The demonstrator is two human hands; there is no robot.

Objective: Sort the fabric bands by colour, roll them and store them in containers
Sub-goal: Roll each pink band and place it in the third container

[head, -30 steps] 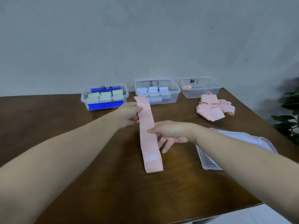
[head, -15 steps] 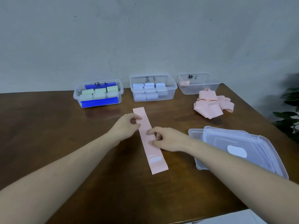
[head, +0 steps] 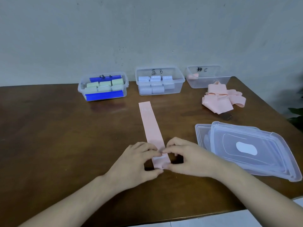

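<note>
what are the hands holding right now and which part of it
Both hands, left hand and right hand, pinch the near end of the pink band, which lies flat on the table. Its far end is free.

A plain indoor room, perhaps a home or small workroom: a dark wooden worktop against a bare grey wall, with a leafy plant at the right edge.

Left hand, right hand pinch near end of flat pink band on table.
</note>
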